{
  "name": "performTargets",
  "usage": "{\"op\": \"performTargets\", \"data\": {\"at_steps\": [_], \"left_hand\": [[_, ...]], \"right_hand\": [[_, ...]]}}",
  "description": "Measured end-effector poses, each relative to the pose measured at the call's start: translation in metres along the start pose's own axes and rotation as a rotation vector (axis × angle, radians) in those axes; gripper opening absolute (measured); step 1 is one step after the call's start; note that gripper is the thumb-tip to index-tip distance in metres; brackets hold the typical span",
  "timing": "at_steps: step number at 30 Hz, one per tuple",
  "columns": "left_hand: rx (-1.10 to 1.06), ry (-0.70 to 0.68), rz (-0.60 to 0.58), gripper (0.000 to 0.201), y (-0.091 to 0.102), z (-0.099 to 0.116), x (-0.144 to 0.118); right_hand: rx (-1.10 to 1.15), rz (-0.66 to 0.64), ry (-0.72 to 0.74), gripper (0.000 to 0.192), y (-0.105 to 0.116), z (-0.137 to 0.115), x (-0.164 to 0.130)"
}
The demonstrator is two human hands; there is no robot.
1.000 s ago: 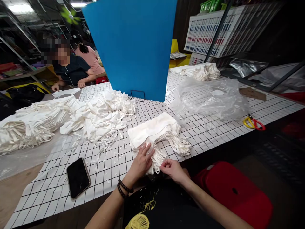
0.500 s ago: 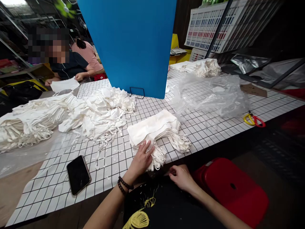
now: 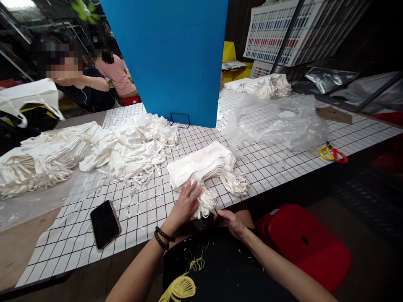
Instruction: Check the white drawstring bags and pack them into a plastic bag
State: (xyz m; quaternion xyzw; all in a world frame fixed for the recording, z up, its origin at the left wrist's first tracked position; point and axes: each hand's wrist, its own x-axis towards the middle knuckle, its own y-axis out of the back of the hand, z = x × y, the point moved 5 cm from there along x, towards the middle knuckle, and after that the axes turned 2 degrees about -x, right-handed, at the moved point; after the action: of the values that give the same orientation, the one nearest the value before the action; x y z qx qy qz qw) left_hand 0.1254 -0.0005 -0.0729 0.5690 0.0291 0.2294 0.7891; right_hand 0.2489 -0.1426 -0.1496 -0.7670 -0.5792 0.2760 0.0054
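The left hand [image 3: 184,204] lay with fingers spread flat on the soft white cloth stack [image 3: 201,164], its limp looped straps [image 3: 207,203] bunched toward the bent fingers of the right hand [image 3: 234,223]; whether those gripped anything could not be told. Crinkled clear plastic [image 3: 277,126] lay beyond both.

The white stack [image 3: 208,161] lies flat in thin, closely piled layers, mostly beyond the left fingers [image 3: 189,190], which touch its near edge. Its narrow loops [image 3: 208,202] spread in two bunches: one between left and right fingers [image 3: 227,214], the other beyond the right.
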Motion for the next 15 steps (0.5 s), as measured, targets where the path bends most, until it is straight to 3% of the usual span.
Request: {"op": "performTargets", "data": {"at_steps": [4, 10, 13, 15], "left_hand": [[-0.008, 0.009, 0.006, 0.046, 0.000, 0.000, 0.000], [0.031, 0.004, -0.017, 0.047, -0.001, -0.001, 0.000], [0.034, -0.001, -0.021, 0.045, -0.001, -0.001, 0.001], [0.028, 0.002, -0.017, 0.044, -0.001, -0.001, 0.001]], "right_hand": [[-0.067, 0.020, 0.074, 0.037, 0.012, -0.010, -0.019], [-0.406, 0.036, 0.114, 0.037, 0.030, -0.039, -0.077], [-0.337, 0.044, 0.129, 0.043, 0.033, -0.062, -0.107], [-0.222, -0.001, 0.136, 0.033, 0.032, -0.076, -0.124]]}}
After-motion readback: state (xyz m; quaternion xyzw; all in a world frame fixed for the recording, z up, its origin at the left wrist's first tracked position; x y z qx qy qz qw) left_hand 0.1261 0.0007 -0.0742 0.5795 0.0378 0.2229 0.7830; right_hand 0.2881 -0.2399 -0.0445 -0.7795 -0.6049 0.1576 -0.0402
